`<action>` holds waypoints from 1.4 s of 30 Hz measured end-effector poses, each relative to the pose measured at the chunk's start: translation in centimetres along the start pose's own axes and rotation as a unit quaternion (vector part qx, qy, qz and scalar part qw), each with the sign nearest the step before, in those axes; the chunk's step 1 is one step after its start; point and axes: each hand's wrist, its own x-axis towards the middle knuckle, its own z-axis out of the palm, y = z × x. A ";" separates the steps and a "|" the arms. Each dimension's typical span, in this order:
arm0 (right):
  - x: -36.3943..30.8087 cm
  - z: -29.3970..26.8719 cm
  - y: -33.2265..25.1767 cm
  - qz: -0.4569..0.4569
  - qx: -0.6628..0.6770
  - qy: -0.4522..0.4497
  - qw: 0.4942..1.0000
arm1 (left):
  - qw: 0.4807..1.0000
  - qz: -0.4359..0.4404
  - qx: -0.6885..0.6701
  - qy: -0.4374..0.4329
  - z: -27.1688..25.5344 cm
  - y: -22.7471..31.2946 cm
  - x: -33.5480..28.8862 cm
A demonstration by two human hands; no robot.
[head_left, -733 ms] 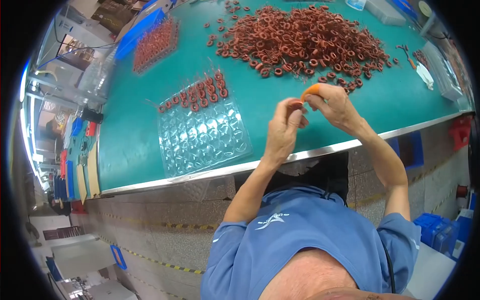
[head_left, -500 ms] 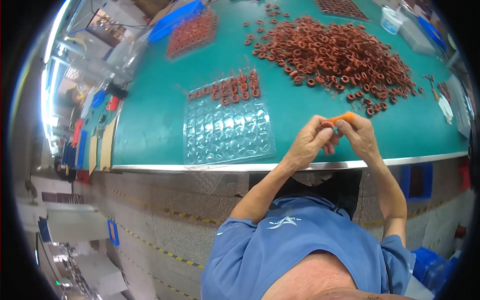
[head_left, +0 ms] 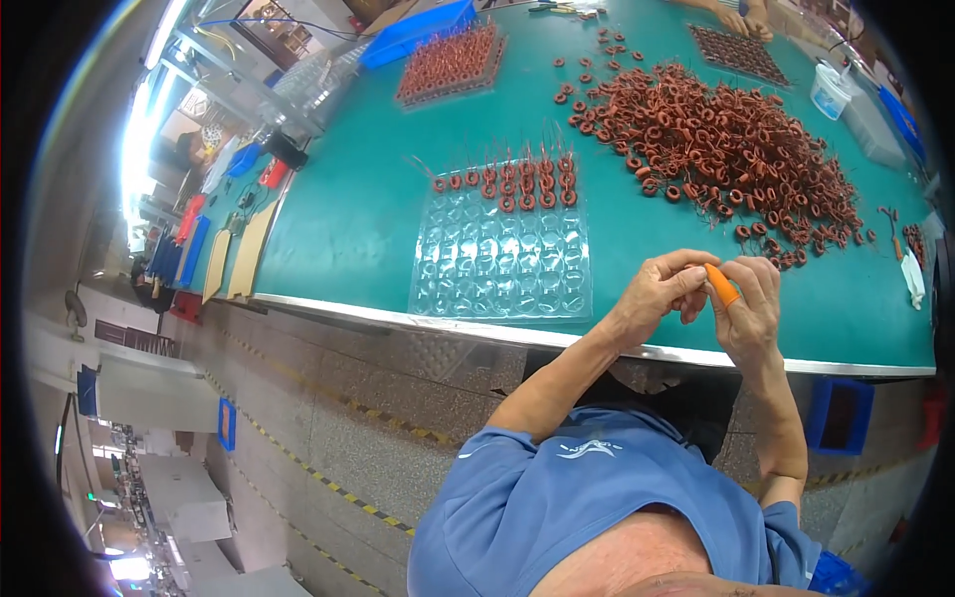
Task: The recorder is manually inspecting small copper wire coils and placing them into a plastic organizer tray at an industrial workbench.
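Note:
My left hand (head_left: 652,300) and my right hand (head_left: 748,310) meet just above the near table edge, fingers pinched closed against each other. An orange finger cot (head_left: 722,287) covers a digit of the right hand. The reddish-brown ring coil seen at the left fingertips half a second ago is now hidden behind the fingers. Left of the hands lies a clear plastic blister tray (head_left: 497,267), its far rows partly filled with ring coils (head_left: 527,183), their wire leads sticking up. Beyond the hands spreads a large heap of loose ring coils (head_left: 716,149).
A filled coil tray (head_left: 450,66) stands by a blue bin (head_left: 418,32) at the far left. Across the table, another person's hands (head_left: 741,20) touch a dark coil tray (head_left: 738,54). A white tub (head_left: 831,92) and orange-handled pliers (head_left: 896,244) lie at the right.
The view has shifted, so the table sits further right. My right hand has turned, its orange-covered digit now pointing up, and the fingers have closed over the ring coil. The other person's hands have come into view.

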 end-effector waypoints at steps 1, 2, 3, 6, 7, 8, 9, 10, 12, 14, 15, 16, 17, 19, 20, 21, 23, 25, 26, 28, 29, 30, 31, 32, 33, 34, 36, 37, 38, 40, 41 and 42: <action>0.1 -0.2 0.1 -0.007 -0.007 0.000 1.000 | 1.000 -0.006 0.011 -0.010 0.0 0.2 0.1; 0.2 -0.2 0.0 -0.030 -0.018 0.010 0.999 | 1.000 -0.005 0.012 -0.011 0.1 0.0 0.1; 0.3 -0.1 -0.2 -0.053 -0.031 0.020 0.998 | 0.999 0.014 0.037 0.013 0.2 -0.4 0.2; 1.0 0.5 -0.5 0.002 0.011 0.037 0.999 | 0.993 0.055 0.041 0.097 1.0 -0.5 0.1; 0.6 0.5 -0.2 0.118 0.073 0.032 0.990 | 0.991 0.065 0.021 0.112 1.4 -0.4 0.1; 0.5 0.5 -0.2 0.241 0.184 0.026 0.952 | 0.990 0.054 0.003 0.129 2.1 -0.2 0.1; 0.4 0.7 -0.5 0.357 0.290 0.025 0.888 | 0.988 0.057 0.006 0.145 2.0 -0.1 -0.1; 0.2 1.4 -0.9 0.340 0.272 0.040 0.899 | 0.986 0.057 0.008 0.156 1.8 0.0 -0.1; -0.6 2.9 -1.1 0.291 0.194 0.082 0.933 | 0.985 0.049 0.056 0.153 1.3 0.4 0.0; -0.7 3.1 -0.9 0.184 0.118 0.101 0.971 | 0.983 0.043 0.098 0.147 1.0 0.9 -0.4; -1.0 2.9 -0.6 0.164 0.096 0.079 0.979 | 0.982 0.040 0.112 0.145 1.1 0.8 -0.5; -1.0 2.8 -0.9 0.203 0.141 0.080 0.966 | 0.983 0.054 0.119 0.132 1.1 0.9 -0.6; -1.0 2.7 -1.0 0.242 0.187 0.080 0.949 | 0.983 0.067 0.124 0.122 1.1 0.9 -0.7; -1.4 1.5 -0.1 0.313 0.262 0.082 0.909 | 0.983 0.076 0.115 0.121 1.0 1.0 -0.1; -2.0 1.3 0.5 0.327 0.294 0.095 0.893 | 0.985 0.081 0.093 0.121 1.0 1.1 0.1; -2.5 1.3 0.6 0.330 0.314 0.104 0.884 | 0.989 0.084 0.065 0.101 1.0 1.2 -0.1; -3.1 1.3 0.4 0.364 0.327 0.061 0.870 | 0.990 0.089 0.075 0.077 0.3 1.1 -0.1; -3.2 1.6 -0.1 0.405 0.348 0.033 0.845 | 0.989 0.082 0.095 0.076 0.1 0.8 -0.2; -3.3 2.0 -0.3 0.409 0.349 0.031 0.843 | 0.989 0.088 0.107 0.060 0.0 0.5 -0.1; -3.6 2.7 -0.2 0.435 0.367 0.051 0.821 | 0.986 0.094 0.131 0.039 0.1 0.1 -0.1; -3.9 2.8 0.0 0.435 0.365 0.050 0.821 | 0.986 0.094 0.129 0.038 0.3 0.0 0.0; -3.9 2.9 0.2 0.386 0.293 0.060 0.873 | 0.977 0.093 0.189 0.039 0.5 0.1 0.3; -3.7 2.9 -0.3 0.335 0.223 0.067 0.913 | 0.963 0.087 0.250 0.045 0.6 0.1 -0.1; -3.2 2.5 -0.8 0.333 0.220 0.088 0.912 | 0.963 0.086 0.251 0.047 0.7 0.3 -0.3; -2.6 1.7 -1.2 0.333 0.221 0.088 0.913 | 0.948 0.104 0.295 0.054 0.9 0.8 -0.3; -1.9 0.7 -1.7 0.387 0.288 0.085 0.872 | 0.931 0.122 0.338 0.059 1.3 1.2 -0.5; -1.4 0.2 -1.5 0.468 0.364 0.094 0.800 | 0.912 0.148 0.375 0.072 2.0 1.3 -1.0; -1.4 0.4 -1.2 0.443 0.317 0.062 0.836 | 0.928 0.131 0.343 0.071 1.2 0.9 -1.1; -1.9 0.9 -0.7 0.379 0.253 0.074 0.887 | 0.949 0.088 0.297 0.053 0.1 0.4 -1.1; -1.6 0.5 -1.1 0.402 0.298 0.069 0.863 | 0.982 0.035 0.186 0.017 -0.8 0.3 -1.5; -1.6 0.3 -1.1 0.408 0.334 0.061 0.848 | 0.986 0.010 0.165 -0.005 -0.9 0.4 -2.0; -1.8 0.4 -0.8 0.413 0.370 0.051 0.831 | 0.991 -0.006 0.132 -0.028 -0.9 0.4 -2.1</action>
